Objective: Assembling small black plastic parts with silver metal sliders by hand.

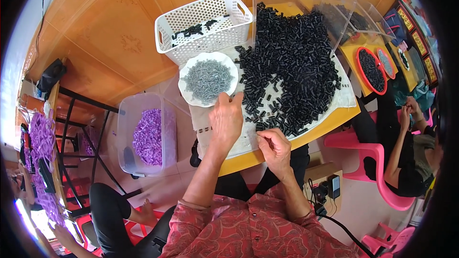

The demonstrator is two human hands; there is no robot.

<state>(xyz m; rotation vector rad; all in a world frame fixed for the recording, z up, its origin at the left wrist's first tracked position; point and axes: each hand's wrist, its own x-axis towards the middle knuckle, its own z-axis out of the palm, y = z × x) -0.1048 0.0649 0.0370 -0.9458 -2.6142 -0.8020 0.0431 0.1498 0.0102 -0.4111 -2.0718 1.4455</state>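
Swirl-patterned shirt (248, 224), curled fingers (273, 135), black cylinders (306, 43)

The loose pieces (306, 43) are black, the small parts (208, 81) in the white dish (183, 91) silver-grey; the far basket (210, 44) is white (dotted with holes), the counter (330, 126) yellow, the left heap (149, 138) purple, the shirt (253, 229) red with curling outlines.

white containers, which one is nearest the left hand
The round, wavy-rimmed dish filled with small grey pieces, beside the left hand; the other, a rectangular basket with perforated walls, stands farther back and holds black pieces.
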